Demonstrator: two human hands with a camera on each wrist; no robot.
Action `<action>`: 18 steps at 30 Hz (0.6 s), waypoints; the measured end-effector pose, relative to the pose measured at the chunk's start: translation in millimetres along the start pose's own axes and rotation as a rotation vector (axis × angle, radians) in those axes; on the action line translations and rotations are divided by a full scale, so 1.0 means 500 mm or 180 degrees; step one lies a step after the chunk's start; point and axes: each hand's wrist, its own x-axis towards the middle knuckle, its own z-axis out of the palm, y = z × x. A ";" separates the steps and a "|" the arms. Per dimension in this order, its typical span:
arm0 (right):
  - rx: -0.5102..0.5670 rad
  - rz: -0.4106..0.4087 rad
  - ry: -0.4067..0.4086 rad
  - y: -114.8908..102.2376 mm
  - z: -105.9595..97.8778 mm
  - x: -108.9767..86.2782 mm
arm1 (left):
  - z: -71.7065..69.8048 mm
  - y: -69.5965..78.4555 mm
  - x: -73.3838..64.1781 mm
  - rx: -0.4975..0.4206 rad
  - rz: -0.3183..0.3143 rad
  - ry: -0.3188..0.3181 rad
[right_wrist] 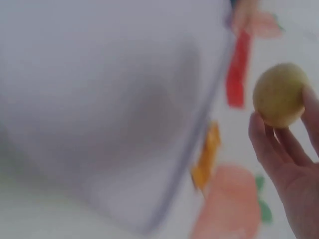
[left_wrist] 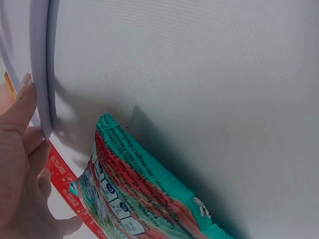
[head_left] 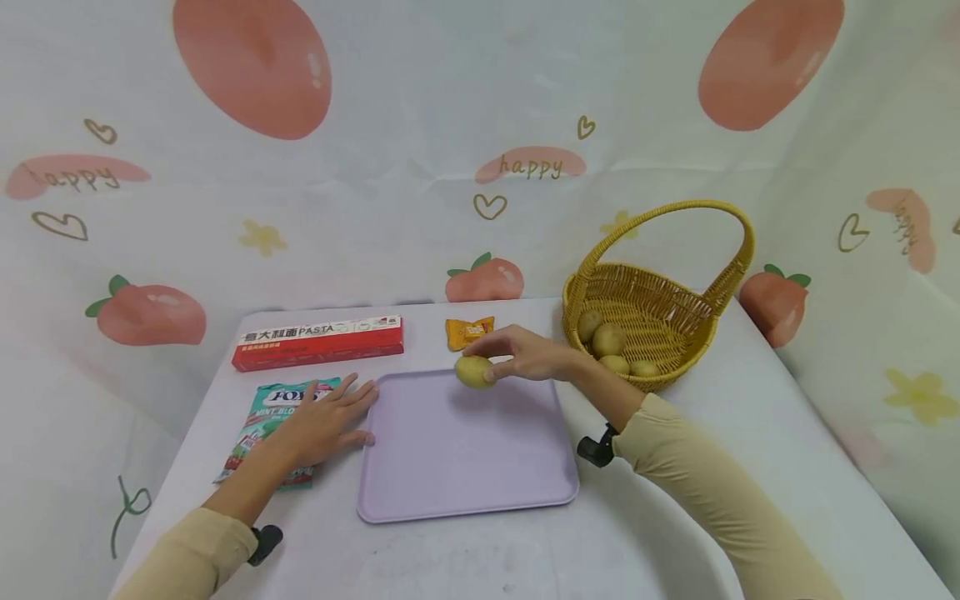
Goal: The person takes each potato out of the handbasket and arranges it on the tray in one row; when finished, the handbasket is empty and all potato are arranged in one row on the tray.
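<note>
Over the back part of a lilac tray [head_left: 465, 450], my right hand [head_left: 525, 354] holds a yellowish potato [head_left: 474, 372] between thumb and fingers. The right wrist view shows the same potato [right_wrist: 280, 94] at the fingertips, with the tray blurred beside it. My left hand [head_left: 326, 423] has its fingers spread, with the fingertips at the tray's left rim. Beneath and beside that hand lies a green and red candy bag [head_left: 281, 404], partly covered by it. In the left wrist view the thumb and fingers [left_wrist: 20, 112] are against the tray's edge.
A yellow wicker basket [head_left: 656, 275] with a tall handle stands at the back right, several potatoes [head_left: 609, 339] inside. A red and white pasta box [head_left: 318, 342] lies at the back left. Behind the tray is a small orange packet [head_left: 468, 332]. A patterned cloth hangs behind the table.
</note>
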 end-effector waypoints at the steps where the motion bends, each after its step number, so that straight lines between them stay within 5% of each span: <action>1: 0.0023 0.0014 0.0035 0.004 0.014 0.012 | 0.001 -0.001 0.001 0.0005 -0.0004 -0.0012; 7: 0.0199 0.0133 0.0223 0.023 0.081 0.075 | 0.000 -0.004 0.006 0.0039 -0.0023 -0.0056; 18: -0.0200 0.0115 0.0563 0.025 0.164 0.166 | -0.001 -0.003 0.002 -0.0069 -0.0044 -0.0079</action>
